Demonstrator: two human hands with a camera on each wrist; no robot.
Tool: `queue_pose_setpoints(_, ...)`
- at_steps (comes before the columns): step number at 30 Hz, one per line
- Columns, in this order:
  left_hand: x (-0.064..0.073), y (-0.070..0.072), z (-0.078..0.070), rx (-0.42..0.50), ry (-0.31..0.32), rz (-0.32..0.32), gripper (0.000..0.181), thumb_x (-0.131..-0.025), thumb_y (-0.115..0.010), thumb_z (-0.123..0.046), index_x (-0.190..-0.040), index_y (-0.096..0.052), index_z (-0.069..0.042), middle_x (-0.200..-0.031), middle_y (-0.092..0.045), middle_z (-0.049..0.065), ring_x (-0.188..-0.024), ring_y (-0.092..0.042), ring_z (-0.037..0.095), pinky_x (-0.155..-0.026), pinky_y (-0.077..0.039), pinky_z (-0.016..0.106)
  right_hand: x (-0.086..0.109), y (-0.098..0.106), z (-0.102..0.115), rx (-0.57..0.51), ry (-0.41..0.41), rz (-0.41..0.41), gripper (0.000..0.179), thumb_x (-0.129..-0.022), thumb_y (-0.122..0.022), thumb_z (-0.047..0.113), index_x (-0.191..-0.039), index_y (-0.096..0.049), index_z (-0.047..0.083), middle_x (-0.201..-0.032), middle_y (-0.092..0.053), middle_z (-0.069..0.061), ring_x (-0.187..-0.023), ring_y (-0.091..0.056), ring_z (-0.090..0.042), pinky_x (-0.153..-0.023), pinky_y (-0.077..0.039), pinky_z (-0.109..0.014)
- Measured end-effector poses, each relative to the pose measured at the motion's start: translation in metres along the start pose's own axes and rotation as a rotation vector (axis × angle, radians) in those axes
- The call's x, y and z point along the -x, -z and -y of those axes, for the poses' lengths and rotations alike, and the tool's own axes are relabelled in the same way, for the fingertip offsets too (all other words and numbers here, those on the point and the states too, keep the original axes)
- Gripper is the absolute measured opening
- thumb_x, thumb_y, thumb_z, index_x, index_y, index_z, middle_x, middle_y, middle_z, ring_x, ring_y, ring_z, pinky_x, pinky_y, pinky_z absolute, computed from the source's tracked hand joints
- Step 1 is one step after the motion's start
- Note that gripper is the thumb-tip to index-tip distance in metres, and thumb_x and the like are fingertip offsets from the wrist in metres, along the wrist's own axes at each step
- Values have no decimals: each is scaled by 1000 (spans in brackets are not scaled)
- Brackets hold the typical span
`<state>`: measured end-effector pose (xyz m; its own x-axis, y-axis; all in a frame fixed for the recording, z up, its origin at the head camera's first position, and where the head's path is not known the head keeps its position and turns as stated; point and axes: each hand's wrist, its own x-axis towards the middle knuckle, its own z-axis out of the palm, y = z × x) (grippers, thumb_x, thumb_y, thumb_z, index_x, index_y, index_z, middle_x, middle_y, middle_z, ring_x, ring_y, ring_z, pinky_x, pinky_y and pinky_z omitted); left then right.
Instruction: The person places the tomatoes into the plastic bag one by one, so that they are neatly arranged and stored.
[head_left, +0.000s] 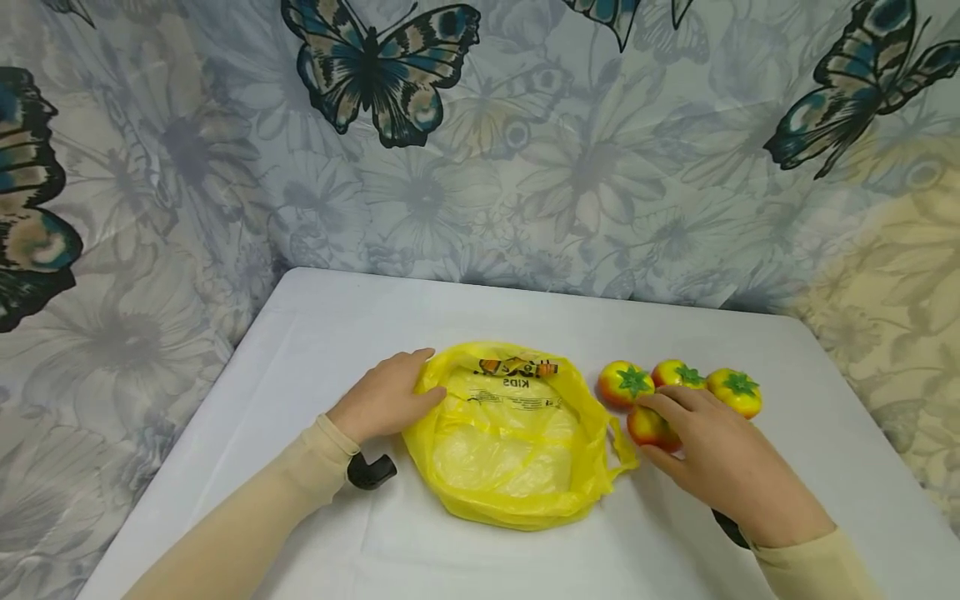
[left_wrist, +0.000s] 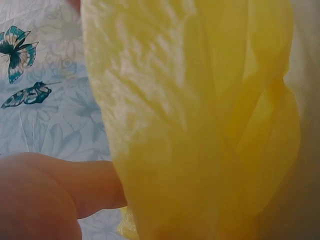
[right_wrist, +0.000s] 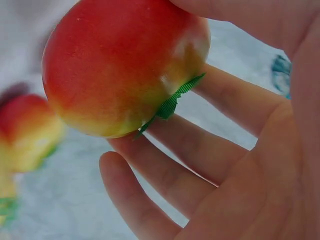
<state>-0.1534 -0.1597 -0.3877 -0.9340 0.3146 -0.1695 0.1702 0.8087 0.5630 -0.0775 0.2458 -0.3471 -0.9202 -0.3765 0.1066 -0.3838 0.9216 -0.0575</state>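
Note:
A yellow plastic bag (head_left: 501,450) lies with its mouth spread wide on the white table, dark print showing on its inner wall. My left hand (head_left: 390,396) holds the bag's left rim, its thumb inside the mouth; in the left wrist view the yellow film (left_wrist: 195,120) covers the thumb's tip and most of the fingers. To the bag's right, my right hand (head_left: 716,446) grips a red-and-yellow toy tomato (head_left: 651,428) between thumb and fingers. Up close, that tomato (right_wrist: 125,70) shows a green leafy top turned toward the palm.
Three more toy tomatoes sit just beyond my right hand: one at left (head_left: 624,383), one in the middle (head_left: 675,373), one at right (head_left: 735,392). A bag handle (head_left: 622,450) juts toward the right hand. Butterfly-patterned fabric (head_left: 487,192) hangs behind the table (head_left: 360,308).

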Motion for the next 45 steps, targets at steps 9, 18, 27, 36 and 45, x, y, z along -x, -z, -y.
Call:
queue_pose_setpoints(9, -2, 2, 1, -17, -4, 2, 74, -107, -62, -42, -167, -40, -6, -164, -51, 22, -156, -45, 43, -129, -36, 60, -49, 16, 48, -40, 105, -51, 55, -89, -91, 27, -137, -71, 11, -134, -70, -13, -123, -68, -38, -100, -58, -60)
queue_pose_setpoints(18, -1, -7, 0, 7, -1, 22, 75, -105, -65, -42, -165, -41, -4, -163, -53, 23, -154, -48, 42, -128, -38, 58, -90, -3, 89, -116, 202, -57, 53, -87, -93, 31, -134, -73, 16, -134, -70, -9, -121, -68, -31, -101, -61, -52)
queue_pose_setpoints(27, -2, -11, 1, 2, -19, 7, 73, -106, -64, -42, -164, -43, -4, -159, -57, 22, -147, -55, 41, -123, -43, 58, -115, -18, 109, -157, 283, -44, 50, -87, -93, 29, -131, -74, 15, -129, -71, -8, -115, -68, -29, -99, -61, -46)
queue_pose_setpoints(36, 0, -3, -2, -19, -26, -12, 73, -105, -65, -41, -164, -43, -3, -155, -61, 21, -141, -60, 39, -119, -48, 57, -126, -25, 118, -148, 270, 8, 49, -90, -91, 29, -133, -74, 16, -134, -70, -7, -117, -67, -28, -101, -61, -46)
queue_pose_setpoints(45, 1, 0, -1, -27, -17, -18, 73, -104, -66, -39, -164, -43, -3, -152, -62, 20, -135, -63, 37, -116, -51, 56, -134, -38, 125, -143, 305, 19, 45, -91, -89, 30, -131, -73, 15, -130, -69, -8, -115, -66, -29, -103, -59, -46)
